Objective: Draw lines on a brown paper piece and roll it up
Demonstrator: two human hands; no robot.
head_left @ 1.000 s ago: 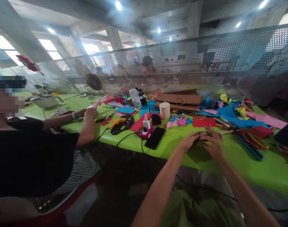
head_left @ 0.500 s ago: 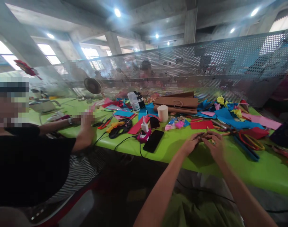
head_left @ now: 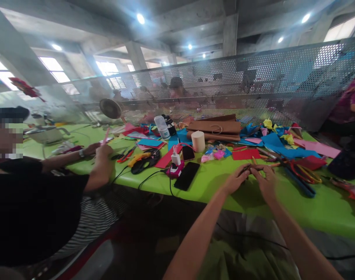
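Note:
Over the green table [head_left: 212, 190], my left hand [head_left: 236, 179] and my right hand [head_left: 265, 179] meet at the fingertips. Both are closed in a pinch around something small and dark; the fingers hide most of it, so its kind does not show. Just beyond my fingers lies a sheet of red paper [head_left: 246, 154]. To the right of my right hand rests a tool with red and yellow loop handles [head_left: 307, 173], beside a dark blue strip [head_left: 299, 182]. A black phone [head_left: 187, 176] lies to the left of my left hand.
A co-worker [head_left: 40, 210] sits at the left, hands over the table. A white cylinder [head_left: 198, 141], a clear bottle [head_left: 161, 127], brown sheets [head_left: 214, 129] and blue paper [head_left: 278, 144] stand or lie farther back. A pink charger block [head_left: 175, 170] trails cables. A perforated metal screen [head_left: 224, 85] stands behind.
The view has shifted slightly, moving the scene a little left. My fingers have shifted slightly and stay together. The co-worker's raised hand has come down a little.

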